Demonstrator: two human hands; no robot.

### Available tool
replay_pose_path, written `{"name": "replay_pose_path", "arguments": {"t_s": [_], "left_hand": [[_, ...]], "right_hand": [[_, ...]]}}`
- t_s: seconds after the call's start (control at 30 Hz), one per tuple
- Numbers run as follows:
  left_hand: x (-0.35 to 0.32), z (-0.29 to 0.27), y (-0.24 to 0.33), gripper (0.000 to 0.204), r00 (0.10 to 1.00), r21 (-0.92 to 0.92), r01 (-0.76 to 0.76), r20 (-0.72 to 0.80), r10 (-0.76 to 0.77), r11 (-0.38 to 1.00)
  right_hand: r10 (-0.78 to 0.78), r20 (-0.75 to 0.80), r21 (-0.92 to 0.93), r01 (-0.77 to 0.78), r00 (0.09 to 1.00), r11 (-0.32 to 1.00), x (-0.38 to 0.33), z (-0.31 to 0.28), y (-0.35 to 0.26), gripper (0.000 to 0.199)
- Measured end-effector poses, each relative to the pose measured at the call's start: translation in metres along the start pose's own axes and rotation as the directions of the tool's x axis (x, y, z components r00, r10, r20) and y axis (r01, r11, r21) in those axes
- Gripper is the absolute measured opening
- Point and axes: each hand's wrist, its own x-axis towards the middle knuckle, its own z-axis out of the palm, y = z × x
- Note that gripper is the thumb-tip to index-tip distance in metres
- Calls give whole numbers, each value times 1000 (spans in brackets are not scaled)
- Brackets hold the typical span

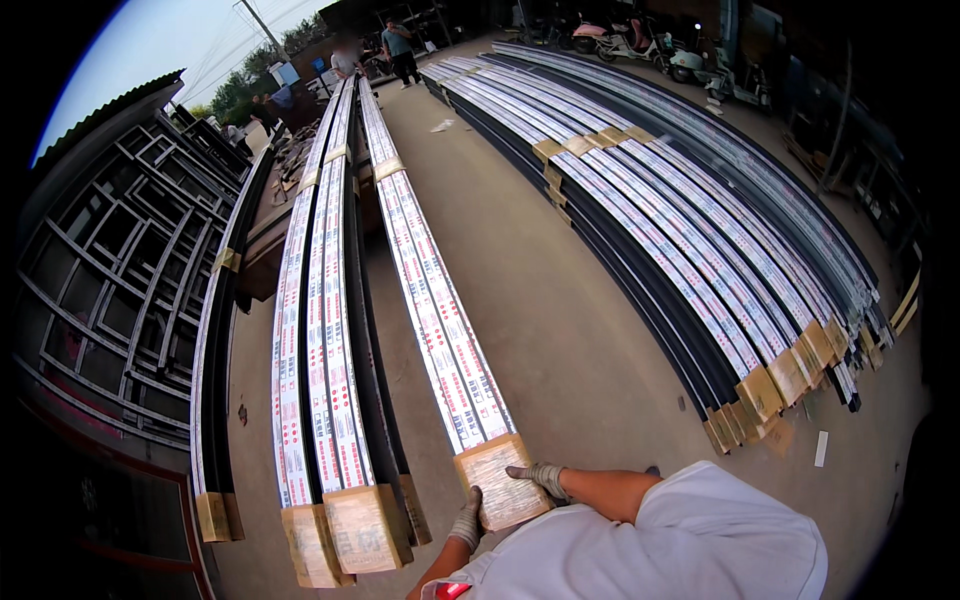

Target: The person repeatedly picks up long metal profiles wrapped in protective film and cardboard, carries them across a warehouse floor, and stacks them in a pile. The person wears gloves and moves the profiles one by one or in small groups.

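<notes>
A long, narrow bundle of metal profiles (428, 290) in white film with red marks stretches away from me. Brown cardboard under clear wrap (502, 490) covers its near end, close to my body. My gloved left hand (467, 520) grips the left side of that end, thumb up along the edge. On the right side my gloved right hand (538, 478) holds it, its thumb over the top. The undersides of both hands' fingers are hidden. Farther along, a brown tape band (389, 168) circles the bundle. A person (346, 62) stands by its far end.
Similar bundles (340, 430) lie just left, their capped ends toward me. A wide stack of bundles (690, 270) fills the right side. Welded metal frames (120, 250) lean at far left. Another person (398, 48) and parked scooters (625, 42) are at the back.
</notes>
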Motion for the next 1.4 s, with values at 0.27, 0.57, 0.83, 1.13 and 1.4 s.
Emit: {"name": "replay_pose_path", "arguments": {"t_s": [0.27,0.57,0.83,1.13,1.4], "left_hand": [[4,0,-2,101,1000,26,-3,11,3,1000],[6,-6,0,96,1000,72,-3,-19,5,997],[-26,26,12,93,1000,33,1,-25,0,999],[-35,23,27,92,992,145,-41,-111,58,989],[-60,12,32,96,974,145,-121,-174,146,982]], "right_hand": [[17,6,37,-17,1000,999,-10,6,-2,62],[21,95,80,-28,995,996,18,-6,11,61],[19,-7,22,-19,1000,1000,-22,11,1,63],[10,42,20,-11,999,1000,19,9,15,63],[19,-16,-31,-20,1000,999,24,43,21,65]]}}
